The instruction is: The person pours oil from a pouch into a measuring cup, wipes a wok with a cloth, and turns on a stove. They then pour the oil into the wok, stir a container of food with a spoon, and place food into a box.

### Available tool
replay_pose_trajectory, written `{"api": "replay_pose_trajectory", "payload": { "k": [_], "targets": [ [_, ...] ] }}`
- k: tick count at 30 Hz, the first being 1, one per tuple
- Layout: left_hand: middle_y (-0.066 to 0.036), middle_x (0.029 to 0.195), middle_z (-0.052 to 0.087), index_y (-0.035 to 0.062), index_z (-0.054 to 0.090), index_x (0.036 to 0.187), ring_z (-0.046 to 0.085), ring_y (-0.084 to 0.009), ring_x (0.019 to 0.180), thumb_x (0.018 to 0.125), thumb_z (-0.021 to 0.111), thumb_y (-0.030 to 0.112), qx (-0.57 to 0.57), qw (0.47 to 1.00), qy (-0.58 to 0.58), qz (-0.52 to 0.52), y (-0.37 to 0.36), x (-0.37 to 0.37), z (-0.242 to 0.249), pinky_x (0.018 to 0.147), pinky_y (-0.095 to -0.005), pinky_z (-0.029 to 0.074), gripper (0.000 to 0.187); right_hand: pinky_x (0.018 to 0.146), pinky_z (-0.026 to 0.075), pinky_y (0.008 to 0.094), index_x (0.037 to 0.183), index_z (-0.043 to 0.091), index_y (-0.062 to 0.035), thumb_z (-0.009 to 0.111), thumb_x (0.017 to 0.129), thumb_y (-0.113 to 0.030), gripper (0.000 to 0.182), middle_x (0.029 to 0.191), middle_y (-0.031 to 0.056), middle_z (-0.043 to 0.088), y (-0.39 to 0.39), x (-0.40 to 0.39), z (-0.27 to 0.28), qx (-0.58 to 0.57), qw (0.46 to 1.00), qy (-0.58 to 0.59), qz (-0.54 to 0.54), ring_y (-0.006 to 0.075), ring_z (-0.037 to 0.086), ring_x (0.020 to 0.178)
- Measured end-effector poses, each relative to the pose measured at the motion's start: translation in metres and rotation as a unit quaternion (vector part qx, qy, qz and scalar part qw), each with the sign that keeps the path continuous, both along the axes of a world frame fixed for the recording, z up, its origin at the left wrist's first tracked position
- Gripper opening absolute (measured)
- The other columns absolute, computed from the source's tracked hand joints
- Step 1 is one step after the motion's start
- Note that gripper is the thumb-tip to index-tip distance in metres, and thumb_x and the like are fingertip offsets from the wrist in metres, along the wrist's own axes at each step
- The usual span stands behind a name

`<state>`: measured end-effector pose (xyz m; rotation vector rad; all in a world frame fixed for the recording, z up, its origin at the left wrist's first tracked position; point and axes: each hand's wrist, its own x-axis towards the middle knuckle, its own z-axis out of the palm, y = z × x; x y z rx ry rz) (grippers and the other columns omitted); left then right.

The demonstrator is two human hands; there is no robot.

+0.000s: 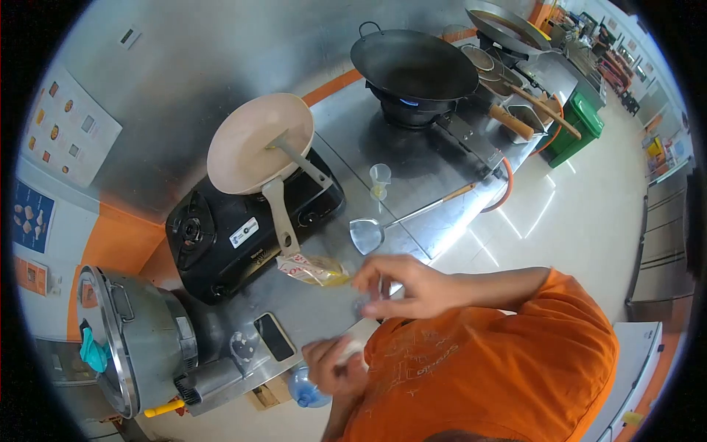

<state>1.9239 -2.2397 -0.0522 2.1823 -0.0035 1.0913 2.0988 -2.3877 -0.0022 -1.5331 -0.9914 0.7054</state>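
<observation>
My right hand [409,286] is over the counter's front edge, its thumb and fingers apart and slightly blurred. Beside its fingertips is a clear and red printed packet with yellow liquid [313,270], near the end of the beige pan's handle. My left hand [335,366], lower and close to the orange shirt, has its fingers curled round something small and white that I cannot make out. The beige pan [247,147] sits on a black gas stove [250,228] with a spatula in it. A metal turner [367,236] lies on the counter.
Behind the turner stands a small clear cup [380,174]. A black wok [416,66] rests on a burner at the back. To the left are a large metal pot [151,339] and a phone [275,337]. A green bin [578,129] is on the floor, right.
</observation>
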Motion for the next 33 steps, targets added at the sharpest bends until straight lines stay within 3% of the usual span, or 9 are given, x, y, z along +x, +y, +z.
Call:
{"api": "replay_pose_trajectory", "payload": {
  "k": [3,12,14,16,18,21,23,28,33],
  "targets": [
    [-0.015,0.107,0.068,-0.0017,0.06,0.114,0.06,-0.0279,0.084,0.094,0.058,0.021,0.021,0.995,0.007,-0.095,-0.043,0.078,0.017,0.079,-0.0374,0.046,0.031,0.082,0.052,0.0299,0.117,0.057,0.0002,0.066,0.092,-0.015,0.031,0.103,0.0076,0.063,-0.041,0.014,0.025,0.006,0.968,0.249,0.026,0.0156,0.062,0.095],
    [-0.022,0.133,0.053,-0.0058,0.051,0.127,0.047,-0.0294,0.114,0.099,0.05,0.03,0.038,0.963,0.024,-0.265,-0.171,0.258,0.029,0.096,-0.0389,0.036,0.046,0.083,0.055,0.0289,0.109,0.066,0.0004,0.072,0.085,-0.009,0.026,0.104,0.0086,0.068,-0.197,0.172,0.062,-0.162,0.943,0.289,-0.024,0.0158,0.066,0.092],
    [-0.021,0.129,0.052,-0.0046,0.047,0.128,0.049,-0.0281,0.112,0.098,0.051,0.033,0.033,0.975,0.059,-0.21,-0.202,0.299,0.031,0.093,-0.0398,0.037,0.048,0.079,0.057,0.0282,0.107,0.068,-0.0026,0.074,0.081,-0.006,0.027,0.098,0.009,0.07,-0.23,0.235,0.068,-0.152,0.979,0.134,-0.037,0.0154,0.068,0.088],
    [-0.017,0.122,0.054,-0.0032,0.042,0.129,0.05,-0.0244,0.111,0.096,0.055,0.03,-0.234,0.949,-0.015,-0.21,-0.233,0.336,0.004,0.093,-0.0379,0.038,0.049,0.075,0.055,0.0274,0.103,0.066,-0.005,0.076,0.076,-0.003,0.029,0.094,0.0076,0.07,-0.255,0.314,0.084,-0.143,0.978,-0.068,-0.135,0.0146,0.067,0.085],
    [-0.017,0.121,0.054,-0.0042,0.032,0.135,0.054,-0.0209,0.106,0.096,0.058,0.026,-0.302,0.924,0.116,-0.205,-0.257,0.365,-0.016,0.089,-0.034,0.043,0.056,0.077,0.053,0.0307,0.101,0.066,0.001,0.073,0.076,-0.001,0.026,0.096,0.0082,0.066,-0.26,0.405,0.1,-0.194,0.94,-0.234,-0.156,0.0152,0.065,0.089],
    [-0.021,0.12,0.054,-0.0073,0.021,0.135,0.061,-0.023,0.097,0.097,0.057,0.026,-0.549,0.713,0.377,-0.219,-0.293,0.41,-0.02,0.074,-0.0292,0.051,0.062,0.075,0.052,0.0381,0.094,0.064,0.0012,0.072,0.078,-0.009,0.02,0.093,0.0177,0.068,-0.243,0.54,0.057,-0.275,0.872,-0.398,-0.076,0.0302,0.067,0.086],
    [-0.021,0.121,0.053,-0.0078,0.02,0.135,0.062,-0.0234,0.099,0.097,0.058,0.026,-0.606,0.672,0.37,-0.208,-0.318,0.441,-0.027,0.077,-0.0305,0.053,0.064,0.081,0.051,0.0423,0.097,0.062,0.0018,0.068,0.078,-0.004,0.021,0.101,0.0195,0.063,-0.211,0.601,0.008,-0.249,0.81,-0.53,-0.002,0.0353,0.063,0.097],
    [-0.02,0.125,0.051,-0.0047,0.018,0.136,0.064,-0.0231,0.095,0.096,0.057,0.018,-0.707,0.606,0.306,-0.198,-0.35,0.486,-0.033,0.081,-0.0356,0.057,0.06,0.088,0.051,0.0411,0.103,0.058,-0.0021,0.062,0.075,0.001,0.028,0.112,0.0135,0.051,-0.098,0.711,-0.055,-0.202,0.721,-0.652,0.116,0.0327,0.057,0.103],
    [-0.011,0.1,0.054,0.0019,0.024,0.132,0.06,-0.0157,0.068,0.096,0.055,0.013,-0.746,0.579,0.302,-0.129,-0.369,0.508,-0.024,0.054,-0.029,0.053,0.048,0.089,0.051,0.0389,0.099,0.061,0.0005,0.065,0.077,-0.007,0.024,0.116,0.0125,0.054,-0.024,0.772,-0.102,-0.126,0.601,-0.762,0.208,0.0283,0.056,0.108]
  ]
}}
